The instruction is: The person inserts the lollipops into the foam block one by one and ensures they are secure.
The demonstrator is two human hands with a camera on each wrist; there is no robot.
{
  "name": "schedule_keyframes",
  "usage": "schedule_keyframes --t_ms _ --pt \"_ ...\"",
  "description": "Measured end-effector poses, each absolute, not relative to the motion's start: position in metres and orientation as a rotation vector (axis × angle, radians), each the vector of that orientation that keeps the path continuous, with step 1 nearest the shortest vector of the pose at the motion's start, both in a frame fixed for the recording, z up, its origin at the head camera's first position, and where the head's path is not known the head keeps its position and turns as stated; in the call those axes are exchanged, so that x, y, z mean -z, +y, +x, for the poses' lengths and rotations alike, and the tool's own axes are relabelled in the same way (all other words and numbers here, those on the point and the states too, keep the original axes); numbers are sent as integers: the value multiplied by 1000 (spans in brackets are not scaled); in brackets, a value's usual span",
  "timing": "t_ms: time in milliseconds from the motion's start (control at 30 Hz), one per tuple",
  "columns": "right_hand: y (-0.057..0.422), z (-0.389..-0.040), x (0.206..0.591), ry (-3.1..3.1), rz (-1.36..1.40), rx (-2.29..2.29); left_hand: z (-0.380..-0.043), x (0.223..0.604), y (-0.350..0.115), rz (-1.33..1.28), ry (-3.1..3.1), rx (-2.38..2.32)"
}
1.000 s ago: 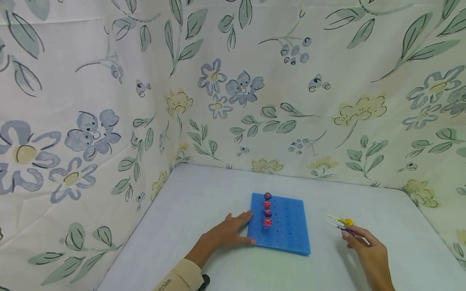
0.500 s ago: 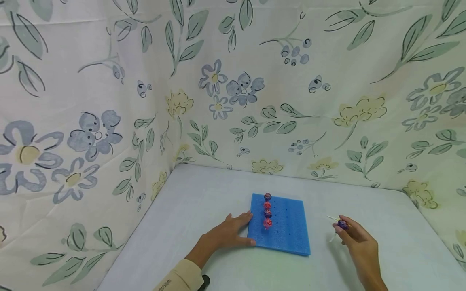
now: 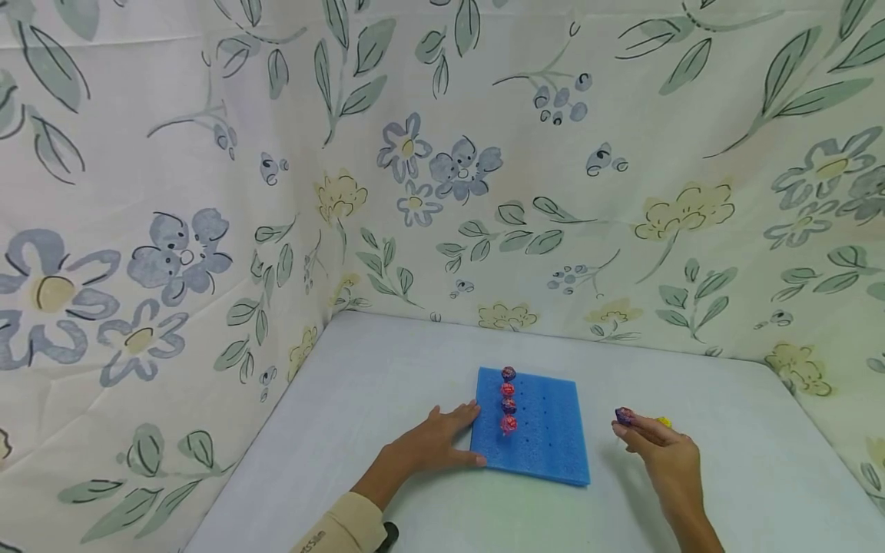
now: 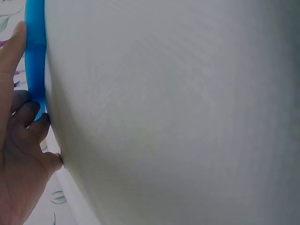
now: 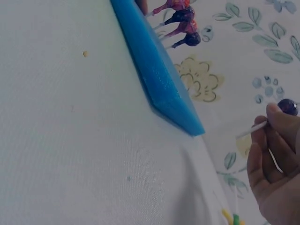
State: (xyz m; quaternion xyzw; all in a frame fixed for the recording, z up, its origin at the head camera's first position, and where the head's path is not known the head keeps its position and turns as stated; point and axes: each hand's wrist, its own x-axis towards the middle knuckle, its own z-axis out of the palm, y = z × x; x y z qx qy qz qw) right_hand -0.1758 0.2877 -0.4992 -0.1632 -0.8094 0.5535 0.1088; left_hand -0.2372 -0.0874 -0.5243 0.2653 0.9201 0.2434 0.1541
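My left hand (image 3: 435,443) rests against the left side of a blue foam board (image 3: 546,430), fingers spread and thumb by its near corner. In the left wrist view its fingers lie along the board's edge (image 4: 35,51). Several wrapped lollipops (image 3: 508,405), purple and red, stand in one column in the board. Right of the board, my right hand (image 3: 667,465) pinches a purple-wrapped lollipop (image 3: 624,415) between thumb and fingers. The right wrist view shows its white stick (image 5: 253,130) pointing away from the wrapped head. A yellow lollipop (image 3: 664,422) lies behind that hand, mostly hidden.
Rows of small holes (image 3: 528,422) run across the board right of the lollipops. A white cloth (image 3: 408,346) covers the table. Floral fabric (image 3: 484,230) hangs along the back and left sides.
My right hand has picked up the purple lollipop, turned it head up, and moved left toward the board. The yellow lollipop stays in place. My left hand has not moved.
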Motion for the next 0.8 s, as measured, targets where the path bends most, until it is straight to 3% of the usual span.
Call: schedule_keyframes --t_ms 233,800 --pt "276 -183 501 -2439 -571 -1569 -236 523 -88 746 2628 -719" --pt "243 -206 510 -2428 -274 -1671 -236 522 -88 753 2632 -716"
